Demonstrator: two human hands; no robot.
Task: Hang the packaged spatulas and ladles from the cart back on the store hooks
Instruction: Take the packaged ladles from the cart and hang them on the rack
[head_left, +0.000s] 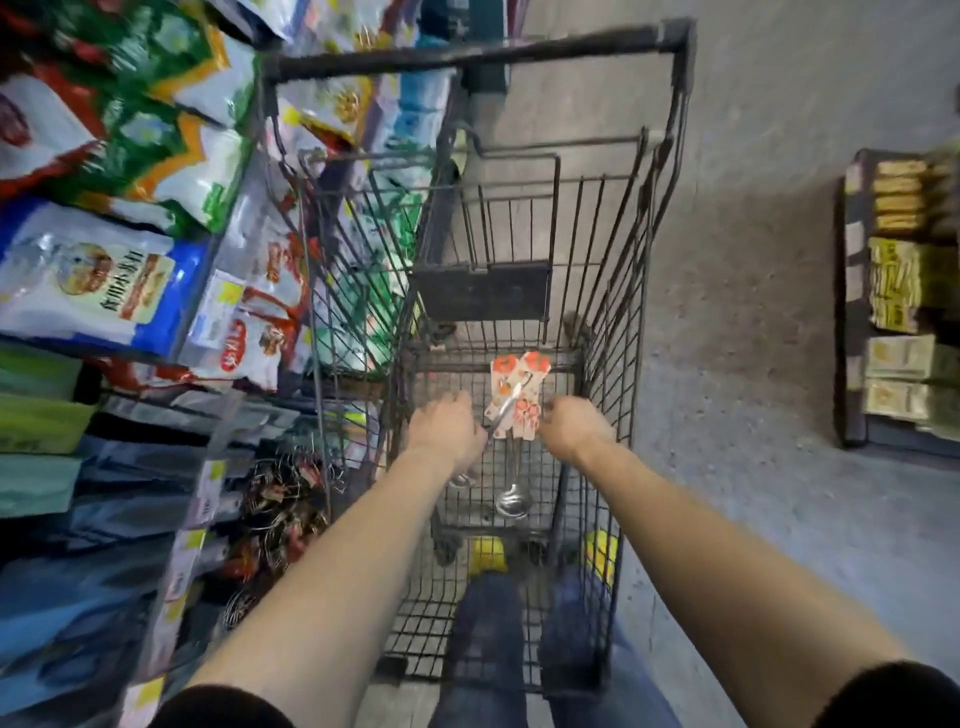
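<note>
Both my arms reach down into a dark wire shopping cart (613, 291). My left hand (445, 428) and my right hand (571, 423) sit on either side of a bunch of packaged metal utensils with orange-and-white card headers (519, 395). The left hand's fingers touch the handles below the cards; the right hand closes on the cards' right edge. A shiny ladle bowl (513, 501) hangs below the hands, over the cart's floor. A second bowl (462, 479) peeks out under my left wrist. Hooks with hanging wire utensils (283, 499) show low on the left shelf.
Shelves of colourful food bags (130, 156) run along the left, close against the cart. A low rack of yellow and tan packets (904, 291) stands at the right. Grey floor (753, 364) lies between. My legs and yellow shoes (488, 553) show through the cart.
</note>
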